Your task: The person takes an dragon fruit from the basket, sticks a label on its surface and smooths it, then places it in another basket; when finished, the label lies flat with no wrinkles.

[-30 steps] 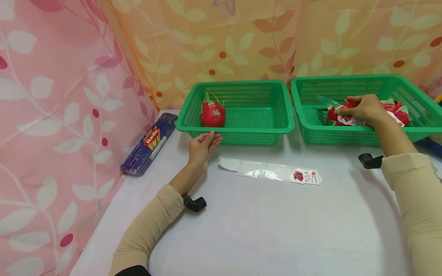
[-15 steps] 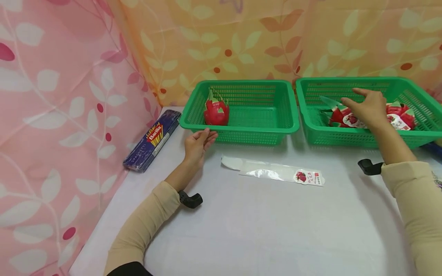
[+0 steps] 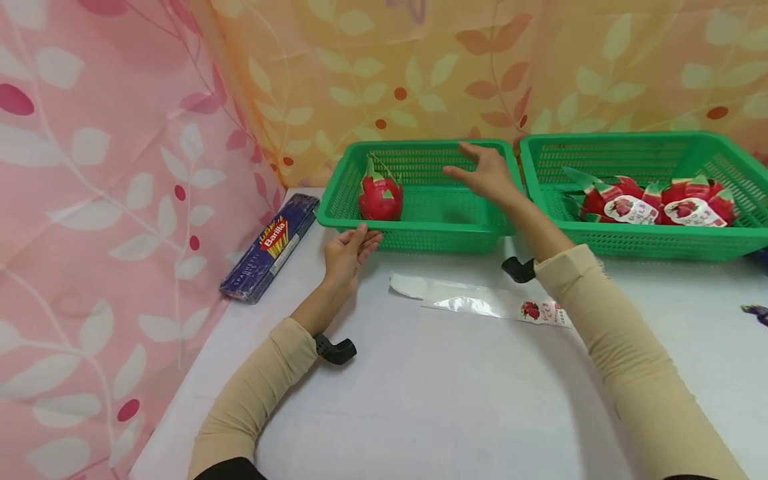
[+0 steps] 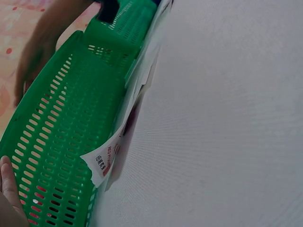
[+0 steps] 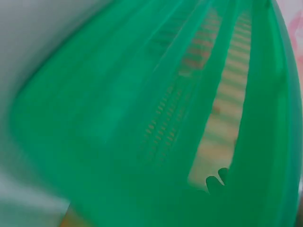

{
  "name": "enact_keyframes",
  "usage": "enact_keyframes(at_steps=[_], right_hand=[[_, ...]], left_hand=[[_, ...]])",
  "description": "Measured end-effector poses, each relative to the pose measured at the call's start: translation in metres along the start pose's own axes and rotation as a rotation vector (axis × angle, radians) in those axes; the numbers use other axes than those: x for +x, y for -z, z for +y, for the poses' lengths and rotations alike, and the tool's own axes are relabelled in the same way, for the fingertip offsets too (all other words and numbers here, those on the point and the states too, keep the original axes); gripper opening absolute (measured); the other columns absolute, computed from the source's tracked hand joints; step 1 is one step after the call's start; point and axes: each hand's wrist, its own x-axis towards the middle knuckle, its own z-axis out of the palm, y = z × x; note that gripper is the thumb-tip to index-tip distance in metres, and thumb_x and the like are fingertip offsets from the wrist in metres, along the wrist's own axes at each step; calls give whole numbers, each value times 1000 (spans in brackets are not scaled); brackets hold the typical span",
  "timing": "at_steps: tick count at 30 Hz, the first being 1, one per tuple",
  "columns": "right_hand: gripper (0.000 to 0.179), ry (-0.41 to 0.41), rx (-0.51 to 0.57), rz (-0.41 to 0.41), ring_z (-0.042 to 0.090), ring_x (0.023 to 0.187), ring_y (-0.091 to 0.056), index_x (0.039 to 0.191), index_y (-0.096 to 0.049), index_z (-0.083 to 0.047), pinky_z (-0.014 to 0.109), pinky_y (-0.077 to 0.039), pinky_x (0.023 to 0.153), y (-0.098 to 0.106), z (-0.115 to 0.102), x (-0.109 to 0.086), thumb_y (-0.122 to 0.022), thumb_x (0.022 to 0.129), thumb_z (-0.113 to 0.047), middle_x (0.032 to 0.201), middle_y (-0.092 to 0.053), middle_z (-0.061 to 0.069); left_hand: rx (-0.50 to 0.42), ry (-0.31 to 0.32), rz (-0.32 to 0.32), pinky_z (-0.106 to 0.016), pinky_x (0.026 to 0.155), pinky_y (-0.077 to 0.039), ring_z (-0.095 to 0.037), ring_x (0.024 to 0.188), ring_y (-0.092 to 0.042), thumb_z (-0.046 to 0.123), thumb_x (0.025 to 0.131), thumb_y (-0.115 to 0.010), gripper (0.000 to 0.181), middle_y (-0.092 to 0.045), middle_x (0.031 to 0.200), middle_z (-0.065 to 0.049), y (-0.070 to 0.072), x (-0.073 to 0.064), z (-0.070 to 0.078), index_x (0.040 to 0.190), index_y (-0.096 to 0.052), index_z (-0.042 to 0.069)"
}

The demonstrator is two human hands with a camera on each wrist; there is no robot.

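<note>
The basket [image 3: 414, 227] was moulded plastic, pierced with slots, its rim smooth with a soft sheen. Inside it, the dragon fruit [image 3: 382, 200] had smooth, faintly glossy skin. To the right of the basket, the second basket [image 3: 648, 243] looked like the same plastic, and the labels [image 3: 631, 209] on its fruit appeared smooth and flat. To the basket's left, the spaghetti pack [image 3: 270, 248] wore shiny, crinkled film. On the basket's near side, the label strip [image 3: 474, 299] was thin and glossy, throwing back glare. Beneath the basket, matt cloth covered the table [image 3: 420, 400]; behind it, the curtain [image 3: 456, 87] was dull, rumpled fabric.
</note>
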Motion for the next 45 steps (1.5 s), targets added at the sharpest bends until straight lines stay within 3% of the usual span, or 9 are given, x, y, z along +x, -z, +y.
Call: enact_keyframes(at_steps=[6, 15, 27, 31, 37, 39, 42, 45], right_hand=[[74, -102, 155, -100, 21, 138, -28, 144, -27, -9, 36, -32, 110, -54, -30, 30, -64, 86, -35, 149, -30, 7], [77, -187, 153, -128, 27, 136, -29, 142, -29, 1, 38, -34, 108, -100, -52, 51, -66, 84, -34, 148, -31, 15], [82, -268, 115, -169, 30, 132, -36, 145, -22, -2, 37, -38, 105, -105, -34, 54, -65, 83, -35, 145, -34, 18], [80, -285, 86, -196, 31, 132, -35, 145, -19, -2, 39, -38, 106, -101, -30, 56, -60, 86, -38, 148, -29, 18], [91, -264, 17, -244, 31, 130, -37, 147, -12, -3, 39, -37, 106, -99, -30, 58, -65, 82, -39, 146, -31, 18], [89, -238, -14, -239, 31, 125, -41, 146, -15, -1, 39, -39, 104, -98, -29, 57, -67, 81, -35, 141, -37, 19], [74, -212, -12, -211, 28, 108, -53, 138, -36, 0, 36, -48, 90, -96, -25, 55, -69, 80, -31, 126, -51, 19], [63, -204, 40, -177, 24, 91, -57, 129, -47, 1, 31, -51, 77, -91, -23, 53, -71, 78, -28, 111, -57, 17]], left_hand=[[3, -14, 0, -18, 67, -55, -12, 71, -69, 13, 91, -55, 14, -71, 74, -4, 1, -1, 0, 83, -63, 5], [10, -27, -6, -18, 69, -55, -12, 72, -69, 12, 91, -55, 12, -71, 76, -5, -1, -2, -4, 86, -63, 3], [30, -32, -65, -18, 68, -55, -10, 72, -68, 8, 92, -53, 11, -69, 75, -3, -22, -5, -22, 87, -61, 2], [39, -26, -91, -18, 69, -55, -10, 73, -68, 9, 93, -53, 11, -69, 76, -3, -26, -7, -22, 90, -61, 1], [28, -22, -85, -16, 67, -55, -10, 72, -68, 9, 93, -53, 11, -69, 76, -4, -28, -8, -17, 88, -61, 2], [22, -14, -89, -16, 67, -55, -10, 72, -68, 8, 93, -53, 11, -69, 76, -4, -29, -8, -17, 87, -60, 3], [20, -1, -95, -16, 67, -55, -10, 72, -68, 8, 93, -52, 11, -69, 76, -4, -30, -7, -19, 87, -60, 3], [23, 6, -99, -17, 68, -55, -10, 72, -68, 8, 93, -52, 11, -69, 76, -4, -30, -6, -20, 88, -60, 3]])
